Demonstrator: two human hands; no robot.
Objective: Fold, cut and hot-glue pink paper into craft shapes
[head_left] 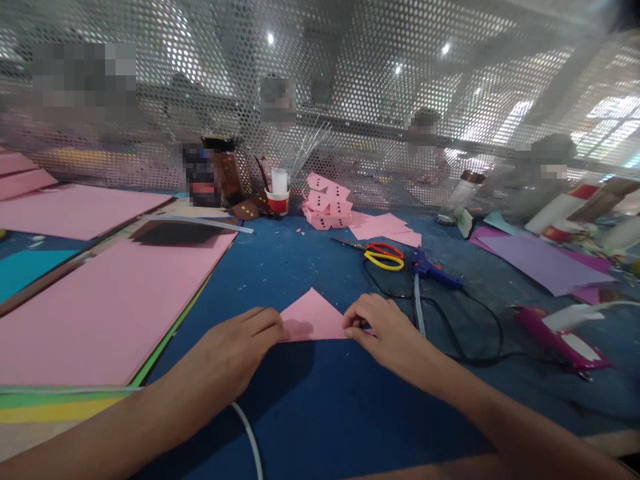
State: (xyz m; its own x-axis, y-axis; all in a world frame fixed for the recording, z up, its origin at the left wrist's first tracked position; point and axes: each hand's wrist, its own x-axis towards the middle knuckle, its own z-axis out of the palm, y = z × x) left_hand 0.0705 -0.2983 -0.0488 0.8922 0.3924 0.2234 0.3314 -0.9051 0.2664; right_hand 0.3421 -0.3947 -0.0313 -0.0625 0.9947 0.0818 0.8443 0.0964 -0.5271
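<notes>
A small piece of pink paper point(315, 317), folded to a triangle with its point away from me, lies on the blue tabletop. My left hand point(245, 350) has its fingers closed over the left corner. At the right corner, my right hand point(377, 327) pinches the paper between thumb and fingers. Beyond the hands lie scissors point(384, 256) with red and yellow handles and a blue glue gun point(436, 269). A pile of pink folded pieces with black dots point(326, 203) sits farther back, beside loose pink paper pieces point(387, 227).
Large pink sheets point(115, 307) are stacked at left. A paper cup point(277, 200) and a perforated metal screen point(370, 100) stand at the back. Purple sheets point(545, 260) and a magenta device point(563, 343) with a white cable lie at right. Black cord point(480, 362) loops nearby.
</notes>
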